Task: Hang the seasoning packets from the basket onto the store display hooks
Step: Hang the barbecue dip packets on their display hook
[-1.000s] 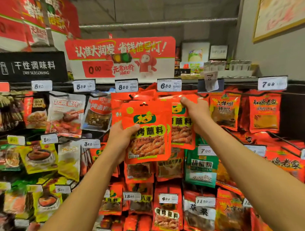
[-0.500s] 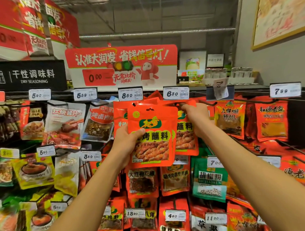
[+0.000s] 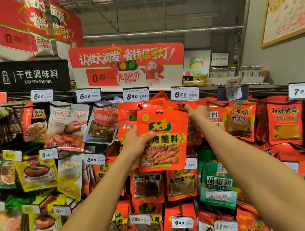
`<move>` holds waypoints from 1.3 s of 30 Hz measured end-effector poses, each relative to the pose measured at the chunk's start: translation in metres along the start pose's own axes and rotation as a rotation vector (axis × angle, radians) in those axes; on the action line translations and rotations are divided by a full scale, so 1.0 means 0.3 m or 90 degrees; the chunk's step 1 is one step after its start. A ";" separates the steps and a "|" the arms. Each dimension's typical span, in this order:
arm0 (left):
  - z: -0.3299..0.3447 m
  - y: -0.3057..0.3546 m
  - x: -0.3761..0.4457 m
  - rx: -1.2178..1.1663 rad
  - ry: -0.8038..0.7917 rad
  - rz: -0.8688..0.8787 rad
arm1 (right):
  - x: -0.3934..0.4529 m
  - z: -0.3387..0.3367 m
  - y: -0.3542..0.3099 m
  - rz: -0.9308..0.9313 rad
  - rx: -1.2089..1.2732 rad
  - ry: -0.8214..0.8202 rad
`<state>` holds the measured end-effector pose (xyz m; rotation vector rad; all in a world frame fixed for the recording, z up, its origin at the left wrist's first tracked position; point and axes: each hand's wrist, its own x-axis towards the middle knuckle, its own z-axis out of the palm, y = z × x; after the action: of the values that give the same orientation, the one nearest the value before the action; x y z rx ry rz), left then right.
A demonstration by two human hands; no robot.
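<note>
Head view: packets (image 3: 162, 141) have risen since a second ago. The orange stack sat lower against the rack then, with the right hand clasping its upper right corner; now its punched top edge stands just under the 8.50 tag (image 3: 136, 95) and the 6.30 tag (image 3: 184, 94), level with the top row of hooks. The right hand (image 3: 198, 113) has let go of that corner and reaches past it, its fingers (image 3: 187, 106) stretched forward to the dark hook tip (image 3: 182, 105) under the 6.30 tag; whether they pinch the hook or only touch it cannot be told. That suggests the hanging step is close: the hook is being steadied or found, and the stack's hole has yet to be threaded on.

The left hand (image 3: 137, 147) holds the stack at its left edge, thumb across the printed front, the other fingers hidden behind. The stack stands upright, its hang hole (image 3: 159, 112) free, a little left of and below the right fingertips, near them but not touching. Other red packets already hang close behind, so the hole may be hard to line up. No basket shows.
</note>
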<state>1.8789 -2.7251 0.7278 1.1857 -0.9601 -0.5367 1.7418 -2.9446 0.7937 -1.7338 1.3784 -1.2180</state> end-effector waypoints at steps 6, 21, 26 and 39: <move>0.050 -0.007 0.014 -0.065 -0.009 -0.020 | -0.184 -0.121 0.082 -0.102 0.434 -0.123; 0.017 0.023 -0.007 -0.106 0.067 -0.002 | -0.214 -0.157 0.011 -0.134 0.360 -0.012; 0.021 0.024 -0.012 -0.093 0.070 0.003 | -0.230 -0.158 0.019 -0.175 0.239 0.042; 0.022 0.007 0.001 -0.068 0.053 -0.003 | -0.082 -0.005 0.002 -0.030 0.143 0.089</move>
<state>1.8732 -2.7279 0.7304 1.1061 -0.8474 -0.5324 1.7393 -2.9209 0.7868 -1.5571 1.2308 -1.4832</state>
